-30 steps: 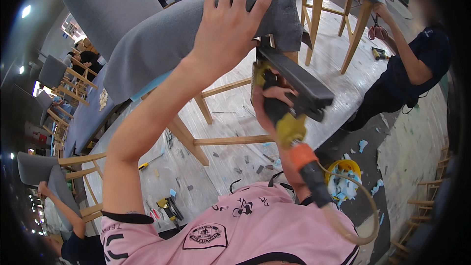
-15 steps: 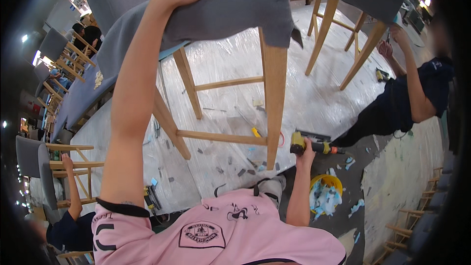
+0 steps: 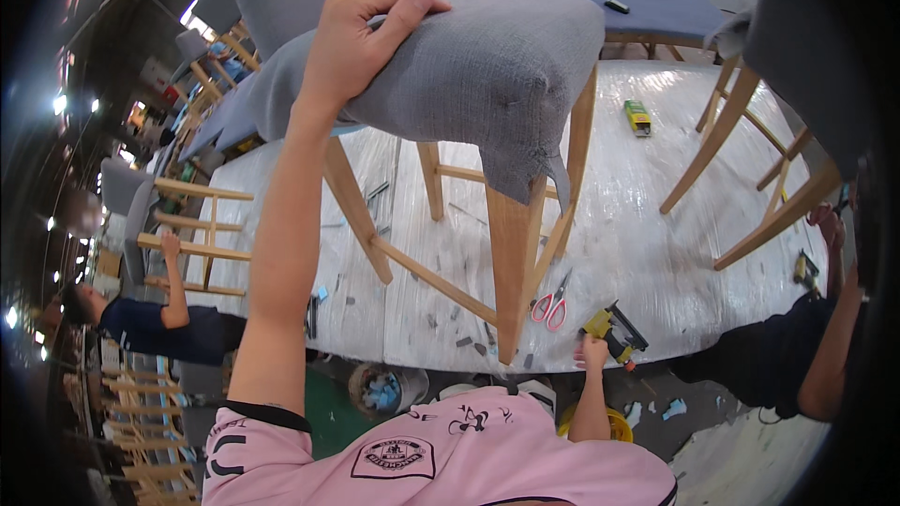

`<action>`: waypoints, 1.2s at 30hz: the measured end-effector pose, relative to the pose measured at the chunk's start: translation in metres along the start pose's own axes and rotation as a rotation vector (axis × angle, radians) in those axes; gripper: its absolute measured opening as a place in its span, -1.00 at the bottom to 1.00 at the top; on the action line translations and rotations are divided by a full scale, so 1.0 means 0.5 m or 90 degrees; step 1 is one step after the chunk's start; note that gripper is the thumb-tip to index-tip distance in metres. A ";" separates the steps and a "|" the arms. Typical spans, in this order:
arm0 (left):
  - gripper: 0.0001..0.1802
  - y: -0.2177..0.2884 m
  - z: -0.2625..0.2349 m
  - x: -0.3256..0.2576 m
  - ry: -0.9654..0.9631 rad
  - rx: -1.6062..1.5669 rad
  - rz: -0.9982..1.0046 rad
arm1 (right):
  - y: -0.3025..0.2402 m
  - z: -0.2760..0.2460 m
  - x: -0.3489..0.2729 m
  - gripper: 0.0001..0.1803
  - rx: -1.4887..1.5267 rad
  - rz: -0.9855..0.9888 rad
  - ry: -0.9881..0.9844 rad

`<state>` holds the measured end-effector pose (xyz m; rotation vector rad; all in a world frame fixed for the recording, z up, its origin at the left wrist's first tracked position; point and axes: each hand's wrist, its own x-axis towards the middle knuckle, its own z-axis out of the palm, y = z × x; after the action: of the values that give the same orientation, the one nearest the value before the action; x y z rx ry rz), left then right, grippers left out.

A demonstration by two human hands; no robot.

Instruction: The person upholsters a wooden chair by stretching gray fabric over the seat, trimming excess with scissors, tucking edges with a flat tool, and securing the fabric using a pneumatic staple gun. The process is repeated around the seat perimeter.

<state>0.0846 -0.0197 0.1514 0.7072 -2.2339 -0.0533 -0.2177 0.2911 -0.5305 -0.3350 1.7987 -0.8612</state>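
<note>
A grey upholstered chair [image 3: 469, 75] with wooden legs stands on the plastic-covered table in front of me. My left hand [image 3: 361, 42] rests on top of its seat, thumb and fingers bent and gripping the grey cover. A loose flap of fabric [image 3: 514, 164] hangs at the seat's near corner, over the top of a leg. Low on the right, my right hand [image 3: 591, 353] is closed around the handle of a yellow-green and black staple gun [image 3: 614, 328] at the table's near edge. Red-handled scissors [image 3: 551, 307] lie just left of the gun.
On the table [image 3: 431, 309] are scraps and a small green-yellow box [image 3: 637, 119]. A second grey chair [image 3: 816, 66] stands at right, beside a co-worker's arm [image 3: 834, 347]. Another person [image 3: 169, 319] handles a chair at left. A bucket [image 3: 412, 389] and a yellow bin [image 3: 619, 424] stand below.
The chair has turned, bringing a corner and leg toward me. My left hand has gone from flat to bent on the seat. My right hand and the staple gun have moved lower.
</note>
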 end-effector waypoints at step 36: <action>-0.01 0.267 0.267 -0.208 0.257 -0.443 -0.467 | -0.927 0.074 -0.587 -0.48 0.284 -0.491 -0.713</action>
<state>-0.0145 0.1216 0.0221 0.9792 -1.3360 -0.9109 -0.1474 0.1266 -0.0104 -1.0058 0.3866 -1.2127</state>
